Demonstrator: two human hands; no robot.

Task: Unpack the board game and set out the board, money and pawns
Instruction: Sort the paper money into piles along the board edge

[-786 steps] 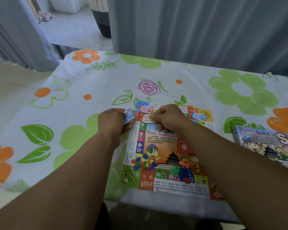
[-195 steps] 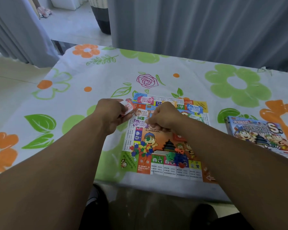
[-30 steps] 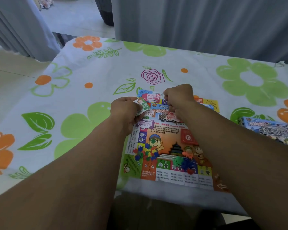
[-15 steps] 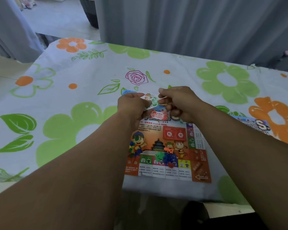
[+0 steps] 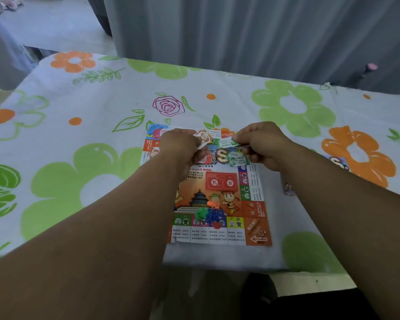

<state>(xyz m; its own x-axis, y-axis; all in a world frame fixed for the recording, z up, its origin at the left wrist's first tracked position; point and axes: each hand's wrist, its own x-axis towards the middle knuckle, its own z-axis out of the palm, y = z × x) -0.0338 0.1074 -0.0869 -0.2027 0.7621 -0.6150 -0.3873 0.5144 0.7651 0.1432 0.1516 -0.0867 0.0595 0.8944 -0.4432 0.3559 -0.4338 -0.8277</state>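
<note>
Left grip (image 5: 183, 145) pinched an orange note (image 5: 202, 138), right grip (image 5: 261, 142) a green note (image 5: 226, 142). At 3 o'clock the right forearm (image 5: 333, 204) partly hid the box (image 5: 338, 162); a curtain (image 5: 240, 31) backed the table (image 5: 102, 135).

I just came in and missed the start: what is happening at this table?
A person is handling play money over the open game board. The left hand grips some notes; the right hand pinches a green note. Coloured pawns lie heaped on the board's near side.
</note>
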